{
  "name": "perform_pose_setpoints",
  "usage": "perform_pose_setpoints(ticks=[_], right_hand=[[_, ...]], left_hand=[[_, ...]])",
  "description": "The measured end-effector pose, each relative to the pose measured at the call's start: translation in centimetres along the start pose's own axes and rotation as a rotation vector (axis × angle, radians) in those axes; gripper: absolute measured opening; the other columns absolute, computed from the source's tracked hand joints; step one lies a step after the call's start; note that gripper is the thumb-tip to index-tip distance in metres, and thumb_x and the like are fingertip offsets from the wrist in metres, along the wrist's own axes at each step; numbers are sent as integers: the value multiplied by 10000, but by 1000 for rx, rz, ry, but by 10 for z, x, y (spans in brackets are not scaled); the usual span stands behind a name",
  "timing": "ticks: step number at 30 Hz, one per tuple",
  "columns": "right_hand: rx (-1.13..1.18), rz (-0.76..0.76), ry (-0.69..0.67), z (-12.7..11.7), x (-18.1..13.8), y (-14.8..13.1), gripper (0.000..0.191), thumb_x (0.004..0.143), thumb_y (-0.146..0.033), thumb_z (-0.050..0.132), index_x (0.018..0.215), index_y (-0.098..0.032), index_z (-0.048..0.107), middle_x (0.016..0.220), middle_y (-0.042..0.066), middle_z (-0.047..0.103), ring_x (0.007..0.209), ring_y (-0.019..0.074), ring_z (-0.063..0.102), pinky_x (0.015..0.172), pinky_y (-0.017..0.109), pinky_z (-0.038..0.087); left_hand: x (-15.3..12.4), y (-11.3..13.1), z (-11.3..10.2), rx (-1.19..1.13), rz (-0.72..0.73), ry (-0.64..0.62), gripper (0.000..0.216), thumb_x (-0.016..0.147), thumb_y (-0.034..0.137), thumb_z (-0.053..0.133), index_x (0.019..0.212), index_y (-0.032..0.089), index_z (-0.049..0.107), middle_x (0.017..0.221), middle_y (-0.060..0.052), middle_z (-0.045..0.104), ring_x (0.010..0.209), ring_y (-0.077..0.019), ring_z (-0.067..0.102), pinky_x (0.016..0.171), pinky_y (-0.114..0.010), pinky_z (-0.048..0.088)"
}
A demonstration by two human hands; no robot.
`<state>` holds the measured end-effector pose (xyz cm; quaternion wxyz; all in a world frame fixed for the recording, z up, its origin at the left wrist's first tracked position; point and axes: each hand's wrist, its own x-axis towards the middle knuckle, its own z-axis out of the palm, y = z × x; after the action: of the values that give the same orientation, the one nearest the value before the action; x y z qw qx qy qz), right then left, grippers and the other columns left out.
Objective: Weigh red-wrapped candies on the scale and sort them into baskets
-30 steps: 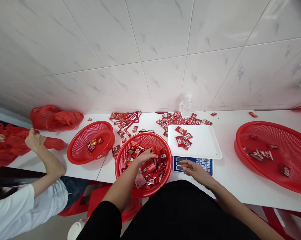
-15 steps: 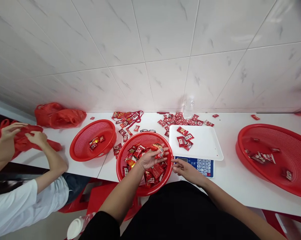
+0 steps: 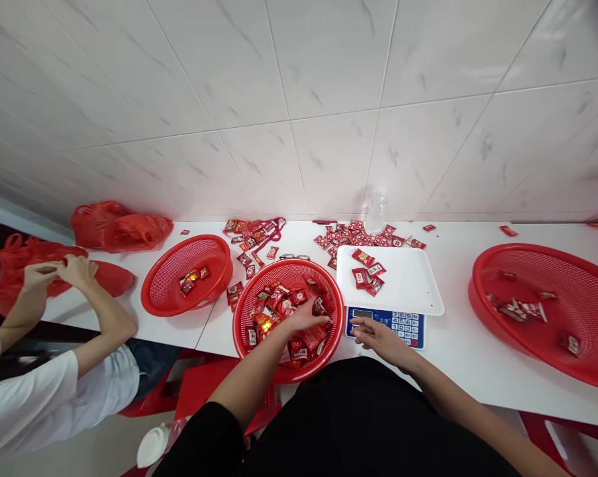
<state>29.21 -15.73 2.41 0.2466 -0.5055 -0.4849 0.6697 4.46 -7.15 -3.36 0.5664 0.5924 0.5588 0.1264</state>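
My left hand [image 3: 304, 320] reaches into the middle red basket [image 3: 328, 281], palm down on the red wrapped candies [image 3: 279, 306], fingers spread over them. My right hand [image 3: 378, 333] rests on the keypad of the blue scale [image 3: 402, 326], fingers loosely stretched, holding nothing. The scale's white tray [image 3: 408, 285] carries a few red candy packets [image 3: 368, 273].
A smaller red basket [image 3: 189, 255] with a few candies stands left. A large red basket [image 3: 577, 291] is at the right. Loose packets [image 3: 351, 235] and a clear bottle [image 3: 374, 209] lie by the tiled wall. A person at left handles red plastic bags [image 3: 122, 228].
My left hand, raised with candies half a second ago, has dropped back onto the pile in the basket. My right hand moved back from the basket rim to the scale keypad.
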Motion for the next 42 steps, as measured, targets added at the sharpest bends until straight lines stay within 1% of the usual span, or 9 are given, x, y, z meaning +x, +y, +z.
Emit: perform_pose_setpoints(ticks=[3,6,11,19,26,30,35,39,42], right_hand=[[-5,-2,3,0,0,4,469,804,-489,527,1165,-189,515,990,74,629,885,203,613,778,367,476],[1,-1,12,-1,0,9,471,798,-488,531,1159,-186,515,1001,76,622,882,201,612,781,366,473],[11,4,30,-4,-1,13,460,774,-500,555,1121,-198,543,964,59,618,860,203,610,771,370,470],[72,6,79,-8,0,9,471,773,-503,567,1146,-217,534,970,57,629,880,203,602,771,373,470],[248,-34,162,-4,10,-2,607,766,-471,600,1282,-238,381,1167,89,566,933,187,606,797,362,484],[344,-44,252,-13,12,1,504,765,-464,600,1180,-214,464,889,37,634,727,157,615,679,328,489],[351,-35,409,-45,16,12,422,727,-455,630,1054,-195,570,686,-6,581,631,145,572,598,287,467],[376,-49,577,-74,21,14,537,735,-466,607,1199,-218,497,964,66,620,801,189,620,705,327,507],[247,-16,628,-78,20,11,637,731,-470,602,1309,-298,397,1316,89,467,941,225,611,756,373,517]], left_hand=[[12,-8,17,426,17,-10,976,505,355,813,1348,186,352,1397,-164,373,1249,-329,399,1025,-408,311],[20,-9,19,553,-31,78,763,593,327,752,1271,203,426,1259,-138,499,1099,-295,529,913,-373,389],[25,-8,0,378,36,224,208,687,213,643,878,204,560,844,-23,612,821,-189,573,779,-290,403],[9,30,-20,-116,192,534,180,689,274,643,772,206,498,707,40,510,661,-128,484,713,-252,397],[-3,95,33,-171,333,307,251,731,289,632,964,213,581,956,-37,609,875,-193,561,846,-326,409],[-3,104,58,-228,301,188,302,718,335,661,981,200,600,933,-44,624,849,-192,571,802,-317,428],[-2,95,56,-386,165,205,331,701,360,685,965,179,601,808,-24,604,748,-154,556,696,-268,427],[-4,87,52,-454,87,154,348,701,369,691,977,178,598,794,-16,593,725,-136,551,686,-264,429],[-5,84,55,-486,78,83,377,677,350,714,990,175,598,855,-32,613,781,-149,566,735,-287,437]])
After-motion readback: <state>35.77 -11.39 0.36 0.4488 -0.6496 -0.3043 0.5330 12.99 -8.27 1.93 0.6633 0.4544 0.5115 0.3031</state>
